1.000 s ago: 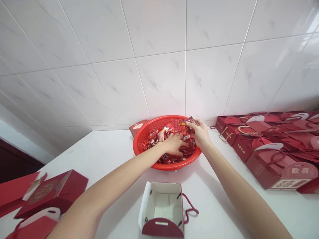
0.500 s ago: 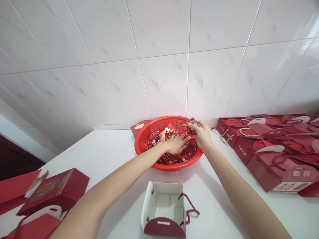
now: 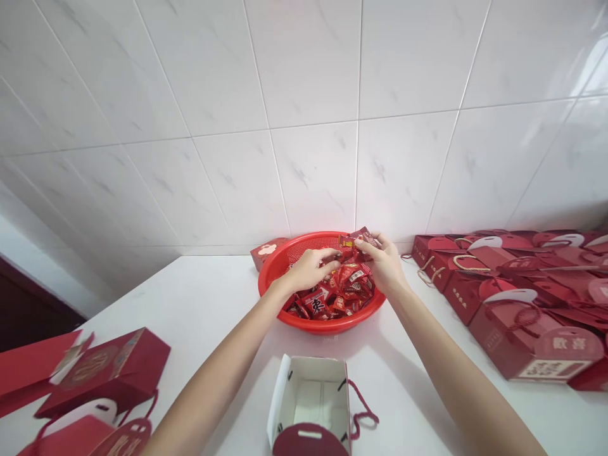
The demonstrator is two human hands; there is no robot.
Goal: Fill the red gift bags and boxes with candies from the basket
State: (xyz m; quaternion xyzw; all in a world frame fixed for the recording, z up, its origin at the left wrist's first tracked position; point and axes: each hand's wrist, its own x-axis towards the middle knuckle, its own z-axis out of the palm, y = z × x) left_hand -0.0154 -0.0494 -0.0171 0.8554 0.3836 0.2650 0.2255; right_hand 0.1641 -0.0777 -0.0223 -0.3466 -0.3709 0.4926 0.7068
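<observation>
A red plastic basket (image 3: pixel 319 326) full of red-wrapped candies (image 3: pixel 354 282) stands against the wall. My right hand (image 3: pixel 384 263) is at the basket's right side, its fingers closed on several candy packets (image 3: pixel 357 240). Over the basket's left part is my left hand (image 3: pixel 313 268), its fingers bent toward the right hand; whether it pinches a candy is too small to tell. Nearer to me, an open dark red box (image 3: pixel 313 396) with a pale inside and a red cord handle stands on the white table; nothing lies in it.
Rows of closed red gift boxes (image 3: pixel 510 329) fill the right side of the table (image 3: pixel 199 291). More red boxes (image 3: pixel 109 364) lie at the front left. One small box (image 3: pixel 266 252) sits behind the basket, by the tiled wall (image 3: pixel 313 171).
My left hand has lifted from the candies and moved left and up. My right hand still holds its packets. The view has tilted slightly upward.
</observation>
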